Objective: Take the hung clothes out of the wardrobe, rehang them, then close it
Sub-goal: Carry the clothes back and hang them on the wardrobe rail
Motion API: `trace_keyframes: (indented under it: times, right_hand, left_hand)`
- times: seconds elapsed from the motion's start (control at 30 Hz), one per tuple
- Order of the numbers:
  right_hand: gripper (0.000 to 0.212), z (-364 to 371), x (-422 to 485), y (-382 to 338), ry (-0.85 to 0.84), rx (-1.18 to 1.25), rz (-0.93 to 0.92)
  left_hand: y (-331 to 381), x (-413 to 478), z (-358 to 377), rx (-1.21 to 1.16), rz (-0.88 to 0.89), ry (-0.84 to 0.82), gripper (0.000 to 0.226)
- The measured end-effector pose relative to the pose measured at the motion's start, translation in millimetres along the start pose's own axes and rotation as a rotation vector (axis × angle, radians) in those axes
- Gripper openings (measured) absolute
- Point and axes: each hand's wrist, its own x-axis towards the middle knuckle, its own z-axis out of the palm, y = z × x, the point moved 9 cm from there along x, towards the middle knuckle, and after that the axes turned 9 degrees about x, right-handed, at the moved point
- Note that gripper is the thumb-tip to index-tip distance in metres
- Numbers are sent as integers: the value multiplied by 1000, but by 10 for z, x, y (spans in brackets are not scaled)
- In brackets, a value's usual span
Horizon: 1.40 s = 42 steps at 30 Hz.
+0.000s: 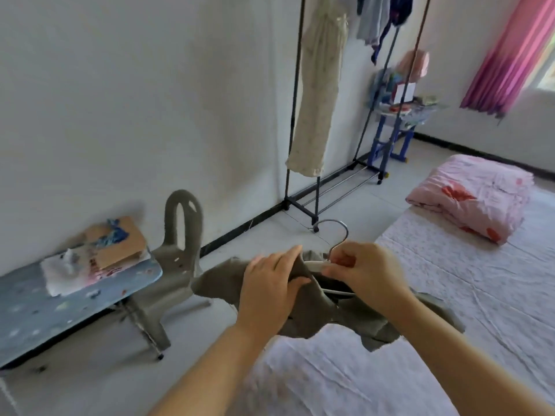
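The left hand [270,286] grips the collar cloth of an olive garment [312,310], fingers curled over it. The right hand [365,273] pinches the white hanger [313,264] just below its metal hook. Both forearms reach forward over the bed [450,295]. I judge the hanger is being fitted into the neck, so this piece is not yet rehung. Other clothes hang on the rack [317,199] well ahead. No wardrobe door is visible, so closing remains.

Bright, soft daylight enters beside the pink striped fabric curtain [507,52]; shadows faint, straight edges bowed, slight blur throughout.
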Motion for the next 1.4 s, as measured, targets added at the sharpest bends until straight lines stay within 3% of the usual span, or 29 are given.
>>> trace_keyframes:
  times: [0.27, 0.5, 0.6, 0.73, 0.87, 1.07, 1.27, 1.4]
  right_hand:
    - [18, 466, -301, -2214, -44, 209, -355]
    - [7, 1143, -551, -3477, -165, 399, -541]
    - [29, 1386, -754, -3860, -202, 375, -691]
    - [54, 1706, -1293, -4434, -258, 308, -1133]
    - [47, 2000, -1604, -4855, -126, 337, -1453]
    - [24, 2330, -1955, -5257, -16, 605, -1675]
    - [18, 2749, -2625, -5551, -181, 618, -1879]
    - [36, 2824, -2962, -6015, -416, 807, -1742]
  left_hand:
    - [-831, -660, -2121, 179, -220, 393, 33]
    - [-1468, -1344, -3517, 370, -417, 540, 27]
    - [-1696, -1721, -4104, 460, -554, 633, 28]
    - [-1863, -2288, -4777, 542, -737, 742, 29]
    - [-1821, -2828, -5239, 643, -894, 863, 31]
    - [-1622, -3648, -5612, 769, -1108, 1006, 30]
    - [-1432, -4335, -5933, 903, -1239, 1042, 32]
    - [-1425, -4791, -6162, 931, -1268, 1088, 32]
